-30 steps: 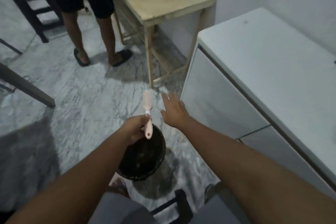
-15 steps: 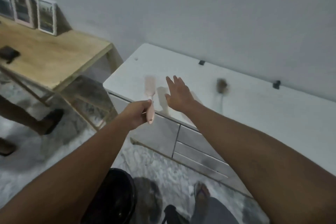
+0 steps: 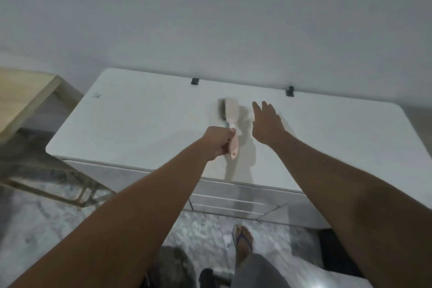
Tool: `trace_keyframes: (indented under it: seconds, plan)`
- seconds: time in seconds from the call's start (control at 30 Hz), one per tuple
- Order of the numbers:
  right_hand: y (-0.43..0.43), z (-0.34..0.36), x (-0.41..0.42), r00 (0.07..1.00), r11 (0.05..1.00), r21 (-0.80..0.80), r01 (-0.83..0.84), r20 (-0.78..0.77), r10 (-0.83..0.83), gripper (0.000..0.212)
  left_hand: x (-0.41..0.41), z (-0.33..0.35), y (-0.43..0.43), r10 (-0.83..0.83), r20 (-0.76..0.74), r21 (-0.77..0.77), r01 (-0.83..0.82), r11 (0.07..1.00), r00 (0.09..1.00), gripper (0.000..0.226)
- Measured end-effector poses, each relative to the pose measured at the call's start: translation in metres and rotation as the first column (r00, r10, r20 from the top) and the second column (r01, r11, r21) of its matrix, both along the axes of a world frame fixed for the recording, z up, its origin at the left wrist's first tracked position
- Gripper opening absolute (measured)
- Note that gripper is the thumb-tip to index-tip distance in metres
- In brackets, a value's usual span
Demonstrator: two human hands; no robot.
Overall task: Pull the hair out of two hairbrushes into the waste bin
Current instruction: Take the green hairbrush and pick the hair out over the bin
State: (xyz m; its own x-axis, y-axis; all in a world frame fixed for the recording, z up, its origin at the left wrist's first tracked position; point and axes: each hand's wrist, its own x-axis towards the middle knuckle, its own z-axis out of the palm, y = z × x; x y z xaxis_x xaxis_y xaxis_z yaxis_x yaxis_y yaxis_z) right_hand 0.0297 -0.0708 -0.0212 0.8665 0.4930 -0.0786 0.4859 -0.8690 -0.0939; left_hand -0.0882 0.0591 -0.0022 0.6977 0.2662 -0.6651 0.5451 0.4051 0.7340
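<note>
My left hand (image 3: 218, 142) is closed around the handle of a pink hairbrush (image 3: 232, 110), which it holds over the white dresser top (image 3: 140, 124). Just left of and behind the pink head is a second brush (image 3: 221, 110), dark-bristled and mostly hidden. My right hand (image 3: 266, 124) hovers to the right of both brushes with its fingers spread and nothing in it. A dark round shape (image 3: 174, 266) shows on the floor at the bottom edge, partly behind my left arm; I cannot tell whether it is the waste bin.
A wooden table (image 3: 23, 91) stands to the left of the dresser. Two small black clips (image 3: 194, 81) (image 3: 289, 90) sit at the dresser's back edge by the wall. My sandalled foot (image 3: 243, 238) is on the marble floor in front of the drawers.
The view has swung up from the floor and black bin to the dresser. My left hand carried the pink brush over the dresser top, beside the dark brush; my right hand stayed open.
</note>
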Motion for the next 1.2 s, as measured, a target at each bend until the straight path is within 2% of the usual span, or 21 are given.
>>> trace_keyframes:
  seconds: [0.17,0.27,0.37,0.47,0.6,0.77,1.0,1.1,1.2]
  plan:
    - [-0.029,-0.011,0.022,0.997,0.997,-0.023,0.068,-0.034,-0.069,0.073,0.044,-0.014,-0.03,-0.046,-0.118,0.248,0.074,0.966,0.992,0.023]
    - [-0.04,-0.018,0.031,0.995,0.996,-0.029,0.085,-0.054,-0.086,0.073,0.057,-0.018,-0.041,-0.088,-0.183,0.43,0.16,0.889,0.979,0.034]
    - [-0.048,-0.021,0.036,0.994,0.996,-0.025,0.084,-0.061,-0.086,0.073,0.067,-0.023,-0.044,-0.117,-0.178,0.534,0.196,0.823,0.977,0.03]
    - [-0.052,-0.024,0.037,0.993,0.996,-0.016,0.092,-0.073,-0.093,0.072,0.071,-0.029,-0.045,-0.177,-0.183,0.485,0.246,0.839,0.967,0.02]
    - [-0.057,-0.026,0.033,0.993,0.996,-0.017,0.087,-0.074,-0.088,0.069,0.069,-0.028,-0.044,-0.2,-0.197,0.515,0.275,0.812,0.96,0.027]
    - [-0.055,-0.017,0.027,0.995,0.997,-0.023,0.08,-0.061,-0.081,0.067,0.057,0.009,-0.042,-0.178,-0.194,0.472,0.251,0.845,0.965,0.027]
    - [-0.011,0.011,0.011,0.997,0.994,0.104,-0.03,-0.065,0.037,0.068,0.04,0.037,0.0,0.012,-0.082,0.433,0.025,0.901,0.997,0.012]
    - [0.007,0.013,0.002,0.995,0.986,0.145,-0.084,-0.04,0.091,0.064,0.036,0.032,0.009,0.043,-0.101,0.479,0.011,0.878,0.994,0.016]
    - [0.016,0.007,-0.005,0.992,0.984,0.141,-0.106,-0.047,0.114,0.065,0.029,0.014,0.007,-0.002,-0.182,0.568,0.107,0.816,0.983,0.03]
